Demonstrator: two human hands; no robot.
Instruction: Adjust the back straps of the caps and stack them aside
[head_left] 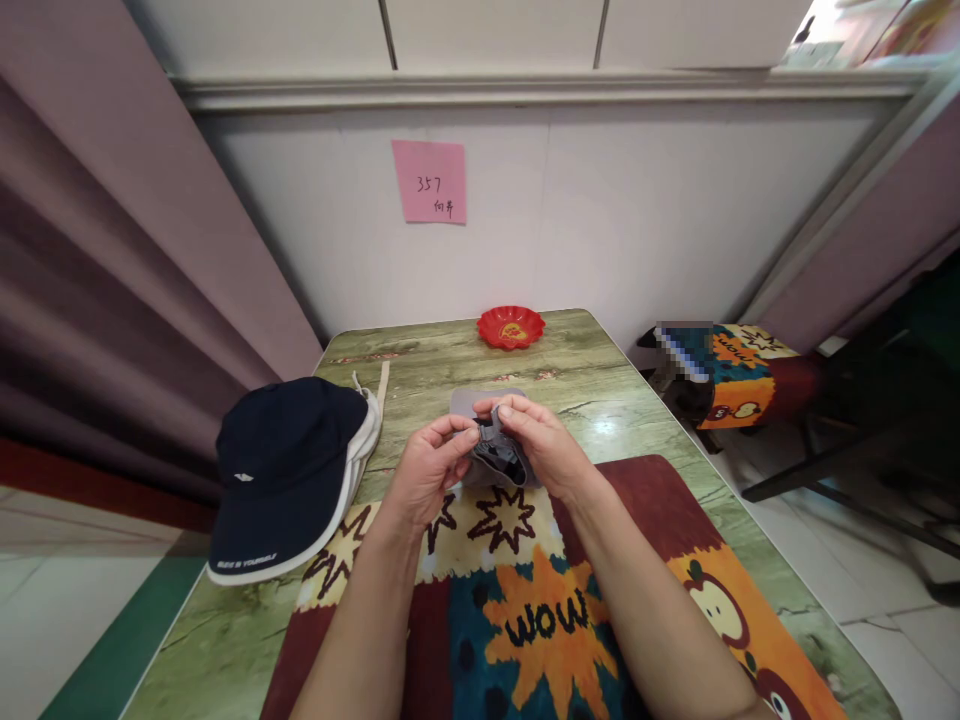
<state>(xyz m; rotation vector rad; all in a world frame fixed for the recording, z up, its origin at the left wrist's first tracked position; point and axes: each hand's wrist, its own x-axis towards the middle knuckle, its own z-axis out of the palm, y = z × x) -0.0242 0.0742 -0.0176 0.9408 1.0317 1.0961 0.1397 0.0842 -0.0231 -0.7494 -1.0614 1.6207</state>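
Purple curtain (97, 300) hangs down the left side. Next to it a dark navy cap (289, 480) sits on the left edge of the green wood-grain table (420, 360). Mid-table, the left hand (427, 470) and right hand (544, 445) are both pinched shut on a small grey fabric piece (491, 455), held just over the colourful "WOW" mat (540, 610). Behind them there's a red dish (511, 326) near the white wall, pink note (429, 181) stuck above it. A chair (742, 385) with a matching cushion is off to the right.
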